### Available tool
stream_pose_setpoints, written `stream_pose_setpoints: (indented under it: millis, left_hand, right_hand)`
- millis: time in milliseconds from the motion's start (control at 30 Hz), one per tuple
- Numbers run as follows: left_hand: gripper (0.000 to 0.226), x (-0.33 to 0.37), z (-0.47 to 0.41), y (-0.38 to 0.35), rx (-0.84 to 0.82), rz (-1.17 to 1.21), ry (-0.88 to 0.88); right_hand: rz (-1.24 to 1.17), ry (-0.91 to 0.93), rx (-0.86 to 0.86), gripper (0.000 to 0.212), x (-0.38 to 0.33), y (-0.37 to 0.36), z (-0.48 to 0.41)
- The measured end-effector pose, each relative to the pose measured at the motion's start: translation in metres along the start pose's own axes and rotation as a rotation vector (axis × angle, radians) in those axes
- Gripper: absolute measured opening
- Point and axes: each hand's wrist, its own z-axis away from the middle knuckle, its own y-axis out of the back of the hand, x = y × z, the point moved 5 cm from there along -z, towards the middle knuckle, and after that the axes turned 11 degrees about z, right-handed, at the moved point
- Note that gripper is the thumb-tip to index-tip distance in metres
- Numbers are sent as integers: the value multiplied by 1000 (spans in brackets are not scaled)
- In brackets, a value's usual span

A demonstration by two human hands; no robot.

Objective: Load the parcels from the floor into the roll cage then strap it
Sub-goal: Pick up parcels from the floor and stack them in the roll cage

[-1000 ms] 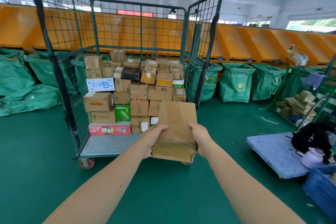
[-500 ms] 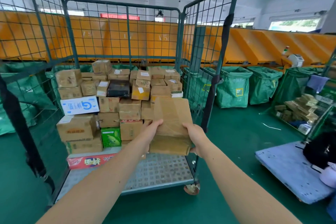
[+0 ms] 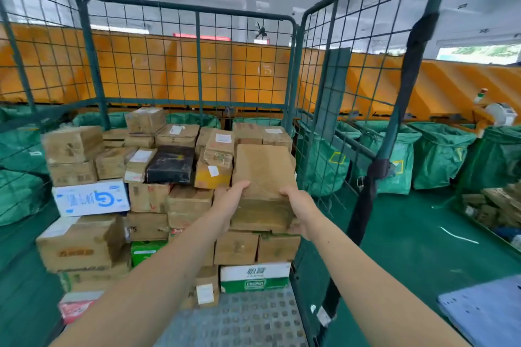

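Observation:
A brown cardboard parcel (image 3: 263, 177) is held out between my left hand (image 3: 229, 203) and my right hand (image 3: 298, 210), one on each side. It hovers inside the green wire roll cage (image 3: 197, 59), over the right side of the parcel stack (image 3: 158, 189), close to the right mesh wall. The stack fills the back of the cage about halfway up. A black strap (image 3: 366, 194) hangs down the cage's right front post.
The cage's studded grey floor (image 3: 248, 318) shows in front of the stack. Green sacks (image 3: 439, 155) line the orange chute wall behind. A blue flat trolley (image 3: 485, 310) stands at the lower right, and flattened cardboard (image 3: 499, 205) lies at the far right.
I have moved closer to the cage, and the parcel in both hands has gone forward from outside its open front to over the right part of the stack.

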Motion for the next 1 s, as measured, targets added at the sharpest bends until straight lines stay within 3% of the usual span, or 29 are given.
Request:
stream_pose_setpoints:
  millis: [100, 267, 500, 667, 800, 1000]
  left_hand:
    - [77, 20, -53, -20, -18, -62, -38]
    - [119, 20, -161, -33, -22, -189, 8]
    - [68, 74, -257, -60, -48, -183, -156]
    - [62, 106, -353, -72, -57, -194, -156]
    - [53, 126, -422, -73, -63, -227, -111]
    - [46, 139, -504, -69, -6, -265, -60]
  right_hand:
    - [1, 35, 46, 52, -26, 8, -61]
    - [27, 52, 93, 53, -50, 12, -151]
    - [41, 39, 86, 81, -87, 0, -279]
    - [80, 55, 127, 87, -110, -7, -393]
    - [164, 38, 138, 47, -149, -22, -426]
    - [260, 50, 145, 43, -155, -38, -499]
